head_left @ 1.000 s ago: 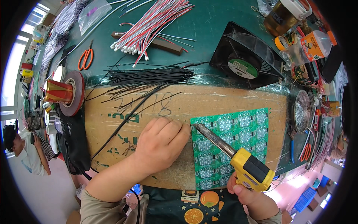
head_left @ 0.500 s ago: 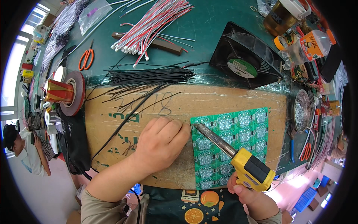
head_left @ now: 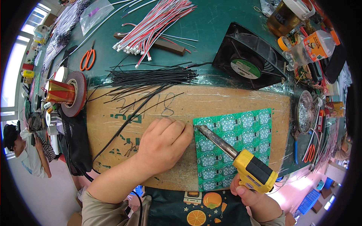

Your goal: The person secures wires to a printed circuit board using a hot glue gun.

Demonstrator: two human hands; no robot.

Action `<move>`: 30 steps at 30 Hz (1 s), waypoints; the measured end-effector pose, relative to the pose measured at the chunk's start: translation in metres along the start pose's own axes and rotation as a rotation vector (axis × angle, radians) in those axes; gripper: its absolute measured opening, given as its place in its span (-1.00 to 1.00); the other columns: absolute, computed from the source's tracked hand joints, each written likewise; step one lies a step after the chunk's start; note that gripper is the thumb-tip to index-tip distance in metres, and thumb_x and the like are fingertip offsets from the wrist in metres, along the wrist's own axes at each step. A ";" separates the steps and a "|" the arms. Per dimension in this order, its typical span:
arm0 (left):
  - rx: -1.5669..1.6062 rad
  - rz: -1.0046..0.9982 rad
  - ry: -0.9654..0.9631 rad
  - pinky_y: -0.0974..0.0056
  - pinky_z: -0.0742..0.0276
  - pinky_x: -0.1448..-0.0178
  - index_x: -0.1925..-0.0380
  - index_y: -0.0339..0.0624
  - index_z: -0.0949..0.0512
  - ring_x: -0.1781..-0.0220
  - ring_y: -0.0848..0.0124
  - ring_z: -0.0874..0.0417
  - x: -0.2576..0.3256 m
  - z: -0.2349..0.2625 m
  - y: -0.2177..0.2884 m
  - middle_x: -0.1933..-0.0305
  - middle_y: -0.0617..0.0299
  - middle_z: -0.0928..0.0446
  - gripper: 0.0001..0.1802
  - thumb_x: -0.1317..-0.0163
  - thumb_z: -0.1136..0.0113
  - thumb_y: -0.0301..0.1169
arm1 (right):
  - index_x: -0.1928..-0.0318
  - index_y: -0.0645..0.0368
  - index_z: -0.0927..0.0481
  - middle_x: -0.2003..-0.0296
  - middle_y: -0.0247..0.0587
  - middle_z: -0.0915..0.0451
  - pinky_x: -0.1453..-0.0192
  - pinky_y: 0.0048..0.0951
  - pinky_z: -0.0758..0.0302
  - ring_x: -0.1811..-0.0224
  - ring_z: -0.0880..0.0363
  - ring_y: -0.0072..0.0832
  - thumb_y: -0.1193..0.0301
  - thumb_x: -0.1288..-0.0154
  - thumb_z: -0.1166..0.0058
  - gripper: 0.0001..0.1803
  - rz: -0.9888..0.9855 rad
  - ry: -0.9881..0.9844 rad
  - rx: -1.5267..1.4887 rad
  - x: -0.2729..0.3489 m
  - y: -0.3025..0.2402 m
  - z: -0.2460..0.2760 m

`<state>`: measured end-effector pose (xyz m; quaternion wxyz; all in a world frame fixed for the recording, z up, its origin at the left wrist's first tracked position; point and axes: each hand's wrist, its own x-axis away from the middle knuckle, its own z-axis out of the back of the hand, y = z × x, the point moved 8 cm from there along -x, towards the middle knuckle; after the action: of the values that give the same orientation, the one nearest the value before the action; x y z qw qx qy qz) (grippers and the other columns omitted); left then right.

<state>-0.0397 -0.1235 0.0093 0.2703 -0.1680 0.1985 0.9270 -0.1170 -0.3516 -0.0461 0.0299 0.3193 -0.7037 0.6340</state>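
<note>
My right hand grips a yellow and black soldering gun from below. Its long metal tip points up and left, ending at the upper left corner of a green circuit board panel printed with rows of repeated white patterns. Close beside that corner, my left hand is closed, back of the hand up, its fingertips meeting the board's edge near the iron's tip. What its fingers pinch is hidden. Beyond this hand lies a bundle of thin black wires, some straying over the brown cardboard sheet.
A black fan stands behind the board. Red and white connector wires lie at the back, with orange-handled scissors and a tape roll to the left. At the right are a round metal dish and a bottle.
</note>
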 end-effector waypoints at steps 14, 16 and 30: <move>-0.002 0.005 0.006 0.27 -0.45 0.19 0.23 -0.28 -0.56 0.28 0.30 -0.51 0.000 0.000 0.001 0.26 0.20 -0.47 -0.67 0.09 -0.13 -0.45 | -0.16 0.27 -0.32 0.64 -0.45 -0.38 -0.17 -0.20 -0.37 0.68 -0.38 -0.59 0.14 -0.09 -0.36 -0.25 0.436 0.370 -0.053 0.014 -0.052 0.055; -0.023 0.007 0.023 0.27 -0.46 0.19 0.25 -0.27 -0.56 0.28 0.31 -0.52 0.001 0.001 0.000 0.27 0.20 -0.47 -0.68 0.09 -0.12 -0.45 | -0.17 0.27 -0.31 0.66 -0.46 -0.36 -0.52 -0.07 -0.01 0.69 -0.38 -0.61 0.14 -0.11 -0.33 -0.27 0.483 0.430 0.007 0.022 -0.051 0.074; -0.020 -0.009 0.085 0.24 -0.49 0.25 0.30 -0.26 -0.57 0.35 0.27 -0.55 0.003 0.013 0.000 0.34 0.19 -0.52 -0.69 0.17 -0.25 -0.60 | -0.18 0.26 -0.32 0.69 -0.42 -0.41 -0.56 -0.05 0.13 0.67 -0.48 -0.50 0.23 -0.08 -0.36 -0.27 0.519 0.399 -0.209 0.021 -0.043 0.073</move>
<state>-0.0450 -0.1163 0.0192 0.2638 -0.2110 0.1997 0.9198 -0.0864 -0.4266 -0.0138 0.0373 -0.0056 -0.8029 0.5949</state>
